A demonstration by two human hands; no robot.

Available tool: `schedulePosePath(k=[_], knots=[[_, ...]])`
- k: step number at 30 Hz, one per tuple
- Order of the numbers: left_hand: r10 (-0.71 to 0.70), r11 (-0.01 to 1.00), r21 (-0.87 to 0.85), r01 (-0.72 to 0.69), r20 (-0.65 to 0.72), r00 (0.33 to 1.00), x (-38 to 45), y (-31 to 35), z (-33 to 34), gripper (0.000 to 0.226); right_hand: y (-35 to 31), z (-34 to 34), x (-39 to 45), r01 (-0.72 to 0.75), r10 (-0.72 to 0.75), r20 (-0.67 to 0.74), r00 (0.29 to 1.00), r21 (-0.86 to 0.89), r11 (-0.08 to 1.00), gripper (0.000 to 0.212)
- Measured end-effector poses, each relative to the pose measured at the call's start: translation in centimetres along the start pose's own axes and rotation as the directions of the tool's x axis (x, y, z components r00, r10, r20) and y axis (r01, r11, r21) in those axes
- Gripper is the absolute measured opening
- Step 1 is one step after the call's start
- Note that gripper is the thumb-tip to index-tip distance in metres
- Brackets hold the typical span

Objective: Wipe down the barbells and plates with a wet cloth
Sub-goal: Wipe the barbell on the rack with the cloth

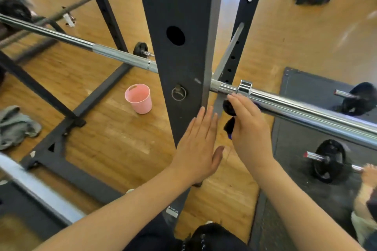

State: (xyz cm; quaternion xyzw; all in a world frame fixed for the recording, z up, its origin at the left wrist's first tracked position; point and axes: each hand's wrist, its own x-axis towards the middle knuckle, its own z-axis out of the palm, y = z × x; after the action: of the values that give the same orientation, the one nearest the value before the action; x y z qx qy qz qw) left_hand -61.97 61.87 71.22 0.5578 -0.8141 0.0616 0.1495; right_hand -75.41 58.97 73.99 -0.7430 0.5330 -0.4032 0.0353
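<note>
Dark cloth (229, 116) sits bunched in my right hand (247, 128), fingers curled round it, just under the bar (295, 108) by the post (179, 67). My left hand (196, 144) lies flat on the post, fingers straight. I should wrap the cloth round the bar and rub along it. Farther off, plates (328, 161) wait on the mat (306, 87).

bare forearms with no sleeves seen, left hand (195, 144) and right hand (247, 128) both ungloved, no rings or watch spotted, dark clothing glimpsed at the bottom edge
</note>
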Motion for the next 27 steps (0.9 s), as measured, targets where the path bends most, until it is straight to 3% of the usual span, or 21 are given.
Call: schedulePosePath(k=[4,7,10,12,16,20,22,24,25,27], knots=[[0.017,0.982,0.186,-0.017,0.004,1.0,2.6,0.4,-0.4,0.079,1.5,-2.0,5.0,0.02,-0.034,-0.171,0.985,-0.084,0.996,0.044],[-0.014,0.954,0.299,0.022,-0.031,0.999,4.0,-0.3,-1.3,0.082,2.4,-1.0,8.6,0.22,-0.202,0.114,0.973,-0.18,0.959,0.041],[0.01,0.924,0.382,0.006,-0.04,0.999,4.8,-1.1,-1.7,0.074,2.8,-0.8,9.9,0.22,-0.147,0.312,0.939,-0.213,0.952,0.037],[-0.008,0.921,0.389,0.013,-0.014,1.0,4.9,-0.9,-1.5,0.075,2.9,-1.0,9.2,0.205,-0.121,0.347,0.93,-0.219,0.954,0.033],[-0.052,0.929,0.367,0.048,0.002,0.999,5.2,0.3,-1.3,0.079,3.0,-2.1,7.0,0.352,-0.274,0.396,0.877,-0.138,0.926,0.036],[-0.106,0.956,0.273,0.111,-0.033,0.994,4.8,1.7,-0.2,0.082,3.4,-3.3,9.4,0.26,-0.214,0.374,0.902,-0.078,0.962,0.042],[-0.135,0.97,0.204,0.134,-0.007,0.991,4.0,2.3,0.6,0.086,3.5,-3.9,11.9,0.425,-0.36,0.443,0.821,-0.054,0.904,0.043],[-0.151,0.979,0.14,0.148,0.013,0.988,3.4,2.5,1.2,0.091,3.8,-4.0,14.2,0.621,-0.535,0.578,0.616,0.063,0.782,0.042],[-0.167,0.98,0.113,0.164,0.024,0.986,3.3,2.6,1.2,0.092,3.8,-3.8,15.0,0.655,-0.562,0.639,0.526,0.118,0.747,0.041],[-0.184,0.979,0.1,0.178,0.048,0.982,3.5,2.6,0.7,0.091,3.7,-3.5,15.8,0.66,-0.535,0.731,0.423,0.156,0.735,0.039]])
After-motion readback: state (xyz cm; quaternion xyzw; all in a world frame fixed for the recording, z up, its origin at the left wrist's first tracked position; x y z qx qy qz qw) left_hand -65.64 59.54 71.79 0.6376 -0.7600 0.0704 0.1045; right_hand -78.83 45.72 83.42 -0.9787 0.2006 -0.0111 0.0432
